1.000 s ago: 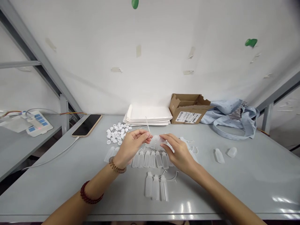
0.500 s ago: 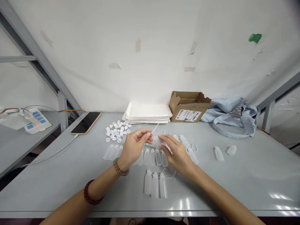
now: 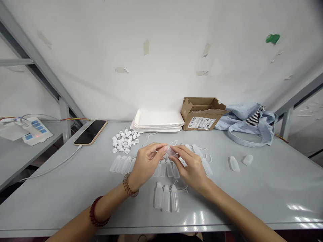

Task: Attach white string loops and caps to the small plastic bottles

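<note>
Between my hands is a small translucent plastic bottle (image 3: 171, 152), tilted above the table. My right hand (image 3: 192, 164) grips its body with thumb and fingers. The pinched fingertips of my left hand (image 3: 147, 163) meet the bottle's left end; any strap in them is hidden. Beneath my hands lies a row of similar bottles (image 3: 163, 169), partly covered. Three more bottles (image 3: 166, 199) with thin white straps (image 3: 182, 189) lie nearer me. Several bottles (image 3: 120, 164) lie left of my left hand. Beside my right hand are others (image 3: 207, 166), some with straps.
White caps (image 3: 124, 141) are heaped at the back left, near a phone (image 3: 91, 132) on a charging cable. A stack of white sheets (image 3: 157, 121) and an open cardboard box (image 3: 203, 116) stand by the wall. Right are a blue cloth bag (image 3: 242, 117) and two loose bottles (image 3: 234, 164).
My left hand's fingertips have come right up to the bottle. The thin white strap that stuck up from them has dropped out of sight. My right hand keeps its grip.
</note>
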A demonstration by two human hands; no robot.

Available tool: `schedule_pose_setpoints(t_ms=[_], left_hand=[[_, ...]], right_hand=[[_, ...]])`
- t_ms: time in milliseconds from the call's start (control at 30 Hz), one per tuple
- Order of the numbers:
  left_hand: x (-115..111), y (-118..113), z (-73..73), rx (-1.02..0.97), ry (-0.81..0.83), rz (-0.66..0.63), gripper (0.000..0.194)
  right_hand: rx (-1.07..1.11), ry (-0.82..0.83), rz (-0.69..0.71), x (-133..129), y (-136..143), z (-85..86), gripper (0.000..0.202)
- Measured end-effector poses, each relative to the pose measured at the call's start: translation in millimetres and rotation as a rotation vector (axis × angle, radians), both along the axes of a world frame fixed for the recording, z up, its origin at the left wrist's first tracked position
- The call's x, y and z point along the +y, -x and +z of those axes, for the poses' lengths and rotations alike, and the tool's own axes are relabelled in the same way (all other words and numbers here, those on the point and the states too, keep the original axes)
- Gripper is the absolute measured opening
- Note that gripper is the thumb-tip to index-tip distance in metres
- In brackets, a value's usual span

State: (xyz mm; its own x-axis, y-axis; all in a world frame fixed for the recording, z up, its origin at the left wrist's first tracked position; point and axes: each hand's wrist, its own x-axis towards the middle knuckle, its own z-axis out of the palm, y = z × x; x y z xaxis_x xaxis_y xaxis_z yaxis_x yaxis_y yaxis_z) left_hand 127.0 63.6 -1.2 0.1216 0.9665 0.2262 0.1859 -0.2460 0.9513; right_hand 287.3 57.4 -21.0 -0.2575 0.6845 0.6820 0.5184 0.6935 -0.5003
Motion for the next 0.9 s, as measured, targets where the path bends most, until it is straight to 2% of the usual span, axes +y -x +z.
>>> schedule_pose_setpoints(t_ms=[100,233,333,400,467,500,600,667,733,900], left_hand=[[1,2,1.8,-0.033,0.045,-0.061,0.026],[7,6,6.4,-0.093,0.168,-0.233,0.026],[8,7,6.6,-0.071,0.171,-0.325,0.028],[6,6,4.0,0.029,0.074,-0.24,0.029],[3,6,0.3,0.167,-0.12,-0.125,0.03],[1,5,-1.4,0.235,-0.239,-0.106,0.031],[-2,4,-5.2,0.39,-0.527,-0.185,0.041],[-3,2,-6.8,0.472,-0.617,-0.214,0.048],[-4,1,-8.0,0.542,-0.675,-0.191,0.05],[-4,-1,-7.4,0.569,-0.737,-0.144,0.044]], right_hand=[[0.079,0.073,-0.032,-3,1,3.0,0.023],[0.219,0.282,0.06,-5,3,5.6,0.043],[0.227,0.354,0.078,-4,3,5.9,0.038],[0.225,0.343,0.033,-3,3,5.9,0.031],[0.245,0.337,0.005,-2,2,6.0,0.028],[0.269,0.352,-0.002,-2,2,6.1,0.027],[0.382,0.469,-0.017,-2,1,6.3,0.027],[0.446,0.543,-0.028,-2,1,6.1,0.029],[0.455,0.567,-0.029,-3,1,6.3,0.028],[0.276,0.427,0.013,-5,-6,16.7,0.018]])
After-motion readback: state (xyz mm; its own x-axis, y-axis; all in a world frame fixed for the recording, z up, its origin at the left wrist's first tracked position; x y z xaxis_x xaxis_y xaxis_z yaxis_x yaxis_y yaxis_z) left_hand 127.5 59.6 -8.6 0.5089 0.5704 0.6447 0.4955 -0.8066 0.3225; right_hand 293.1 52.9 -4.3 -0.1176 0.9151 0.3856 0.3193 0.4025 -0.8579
